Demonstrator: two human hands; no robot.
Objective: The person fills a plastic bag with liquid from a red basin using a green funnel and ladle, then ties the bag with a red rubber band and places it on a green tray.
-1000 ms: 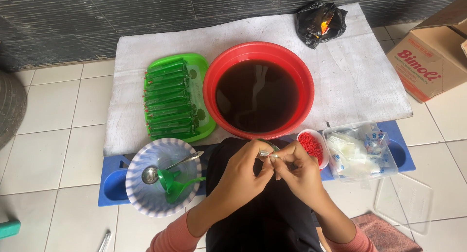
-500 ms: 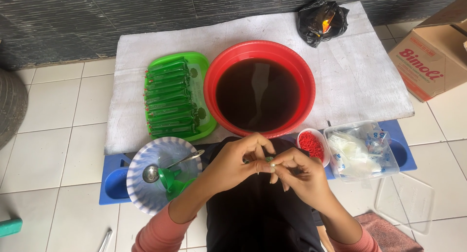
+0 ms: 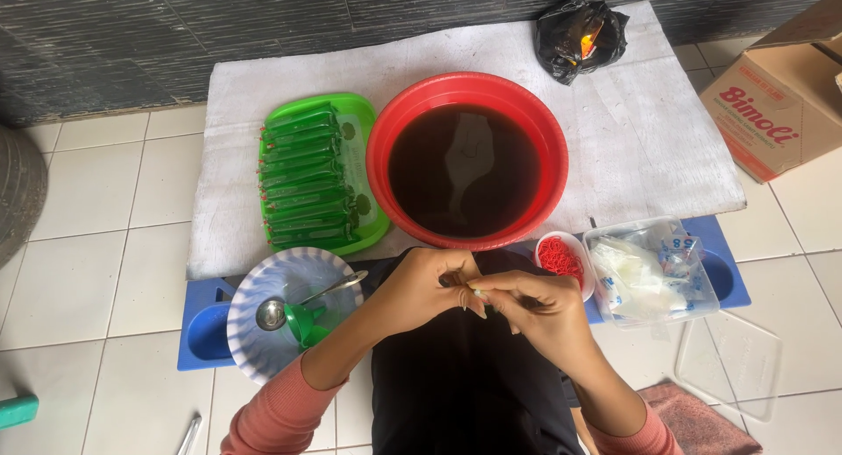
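Observation:
My left hand [image 3: 425, 288] and my right hand [image 3: 535, 308] meet over my dark lap, just in front of a red basin [image 3: 379, 161] full of dark liquid. Their fingertips pinch a small thin green packet [image 3: 463, 284] between them; most of it is hidden by the fingers. A green tray [image 3: 364, 170] left of the basin holds several filled green packets [image 3: 298, 179] laid in a stack. A small white bowl of red rubber bands [image 3: 560, 257] sits right of my hands.
A patterned plate [image 3: 263, 284] with a ladle [image 3: 303, 301] and green funnel [image 3: 307, 323] lies at left. A clear tub of plastic bags [image 3: 649, 271], its lid [image 3: 728, 363], a cardboard box [image 3: 776, 95], a black bag [image 3: 581, 34] and a blue tray [image 3: 197, 336] surround me.
Both hands have stayed joined over my lap, shifting slightly as the fingers work the small packet. The rest is unmoved.

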